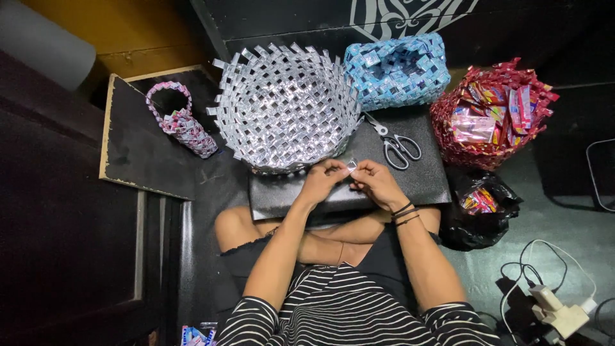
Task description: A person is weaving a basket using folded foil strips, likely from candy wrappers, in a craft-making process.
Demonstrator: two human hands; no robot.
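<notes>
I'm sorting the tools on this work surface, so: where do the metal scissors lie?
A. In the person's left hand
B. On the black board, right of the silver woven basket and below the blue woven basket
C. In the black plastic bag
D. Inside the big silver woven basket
B: the metal scissors lie flat on the black board, between the big silver woven basket and the red woven basket, just below the blue woven basket.

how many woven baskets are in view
4: a silver basket in front of the hands, a blue basket beside it, a red basket far right, a small pink basket left.

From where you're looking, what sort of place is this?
Probably a home craft corner on the floor: woven wrapper baskets, silver, blue and red, scissors on a black board, hands folding a strip.
</notes>
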